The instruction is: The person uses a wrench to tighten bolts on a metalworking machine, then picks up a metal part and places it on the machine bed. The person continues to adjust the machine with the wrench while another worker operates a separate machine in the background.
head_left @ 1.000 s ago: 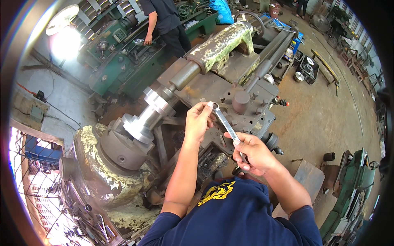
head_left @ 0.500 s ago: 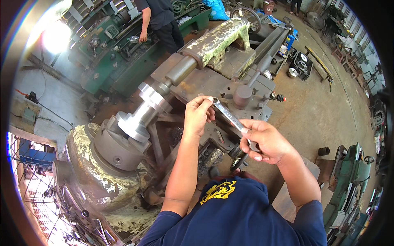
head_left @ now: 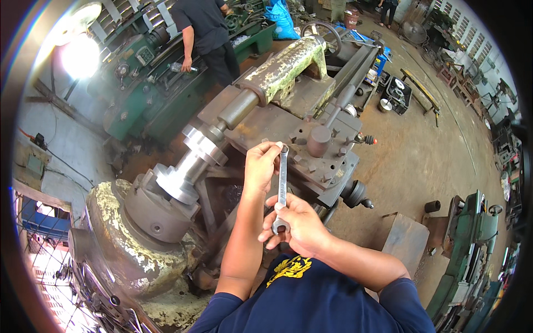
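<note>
A silver combination wrench (head_left: pixel 283 177) points nearly straight toward me, its ring end over the front corner of the lathe's tool post (head_left: pixel 302 145). What sits inside the ring is hidden. My left hand (head_left: pixel 260 169) is closed, with thumb and fingertips pinching the ring end. Around the shank near the open jaw, my right hand (head_left: pixel 300 222) is closed, thumb on top. Left of my hands, a shiny stepped metal workpiece (head_left: pixel 191 164) is held between the lathe chuck (head_left: pixel 158 208) and the tailstock (head_left: pixel 283 69).
Behind the lathe, a co-worker (head_left: pixel 205 33) stands at a green machine (head_left: pixel 136 94). A handwheel (head_left: pixel 355 194) projects from the carriage at my right. Beyond lie a black crate (head_left: pixel 397 94) and a yellow metal bar (head_left: pixel 421 89). Another green machine (head_left: pixel 472 244) stands at far right.
My right hand has swung the wrench handle left and toward my body, turning it about its ring end. My left hand stays at that end.
</note>
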Demonstrator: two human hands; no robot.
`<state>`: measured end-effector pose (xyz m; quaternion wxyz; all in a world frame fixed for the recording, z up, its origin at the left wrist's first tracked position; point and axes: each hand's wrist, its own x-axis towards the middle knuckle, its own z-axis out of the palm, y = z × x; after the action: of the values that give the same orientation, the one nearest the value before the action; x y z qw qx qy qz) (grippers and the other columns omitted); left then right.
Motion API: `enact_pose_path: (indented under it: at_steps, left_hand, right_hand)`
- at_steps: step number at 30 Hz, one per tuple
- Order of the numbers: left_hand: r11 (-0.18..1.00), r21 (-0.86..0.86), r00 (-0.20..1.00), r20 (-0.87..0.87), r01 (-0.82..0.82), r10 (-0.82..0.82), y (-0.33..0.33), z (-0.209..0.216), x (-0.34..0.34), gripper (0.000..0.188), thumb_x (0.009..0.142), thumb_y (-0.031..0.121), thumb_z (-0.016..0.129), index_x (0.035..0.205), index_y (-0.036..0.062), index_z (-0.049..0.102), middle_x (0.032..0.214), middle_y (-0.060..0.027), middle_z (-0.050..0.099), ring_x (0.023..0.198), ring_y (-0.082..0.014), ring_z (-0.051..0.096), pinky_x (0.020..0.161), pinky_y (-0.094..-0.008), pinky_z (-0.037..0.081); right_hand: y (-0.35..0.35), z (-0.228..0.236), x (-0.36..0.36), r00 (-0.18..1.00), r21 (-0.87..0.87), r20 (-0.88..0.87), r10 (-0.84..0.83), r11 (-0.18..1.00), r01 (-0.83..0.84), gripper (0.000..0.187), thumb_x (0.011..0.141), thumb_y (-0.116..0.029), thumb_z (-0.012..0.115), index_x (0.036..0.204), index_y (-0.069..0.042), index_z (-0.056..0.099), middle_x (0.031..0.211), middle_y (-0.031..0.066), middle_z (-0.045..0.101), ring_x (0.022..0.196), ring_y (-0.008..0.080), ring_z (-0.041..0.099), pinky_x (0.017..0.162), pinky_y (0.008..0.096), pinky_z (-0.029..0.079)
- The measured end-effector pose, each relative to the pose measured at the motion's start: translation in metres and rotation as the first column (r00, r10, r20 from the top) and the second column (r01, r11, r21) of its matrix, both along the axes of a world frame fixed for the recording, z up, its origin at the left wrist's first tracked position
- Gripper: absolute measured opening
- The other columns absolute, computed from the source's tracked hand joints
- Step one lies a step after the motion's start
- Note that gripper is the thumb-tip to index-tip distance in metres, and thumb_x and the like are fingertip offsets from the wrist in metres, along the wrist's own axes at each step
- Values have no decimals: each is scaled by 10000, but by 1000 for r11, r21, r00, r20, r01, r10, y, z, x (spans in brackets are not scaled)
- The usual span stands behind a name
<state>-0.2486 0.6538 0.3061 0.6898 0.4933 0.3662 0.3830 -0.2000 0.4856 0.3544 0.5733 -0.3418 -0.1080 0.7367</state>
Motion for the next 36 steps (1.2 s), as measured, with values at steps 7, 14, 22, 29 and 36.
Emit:
enact_pose_path:
  at_steps: [7,14,22,29,36]
  left_hand:
    - [994,-42,993,-54,105,-108,13,1,-7,184,916,182,696,811,33,668,543,22,492,438,-75,407,422,-250,304]
    - [984,29,984,-36,177,-176,18,-6,-7,165,937,169,676,863,27,719,591,56,524,505,-44,401,476,-222,294]
    - [928,111,916,-240,356,-322,33,-12,-19,318,970,312,660,1095,28,731,745,8,646,533,-66,522,475,-239,419]
    - [961,84,961,-107,265,-255,20,-4,-23,278,949,191,691,1145,-6,696,770,-29,666,588,-88,608,529,-223,484]
    - [971,-36,964,138,236,-229,19,5,-25,262,947,119,682,1158,-36,672,732,-51,673,568,-111,621,523,-236,519]
  right_hand:
    - [37,-17,-20,974,-216,-226,-13,976,-37,317,1009,-309,548,893,-27,636,750,103,684,583,234,682,528,372,561]
    - [52,-17,-46,953,-204,-295,-63,979,1,273,953,-310,625,811,-77,630,649,52,634,491,176,588,472,324,473]
    - [108,-20,-94,962,-281,-134,-236,940,192,291,942,-315,647,750,-109,570,526,20,528,379,197,502,369,337,412]
    - [70,-15,-52,972,-54,-218,84,994,-98,307,1017,-346,562,879,-72,571,647,36,594,518,200,629,401,297,433]
    - [79,-15,-50,966,87,-103,236,970,-228,323,1064,-342,475,1038,-25,534,825,95,628,635,218,690,503,293,577]
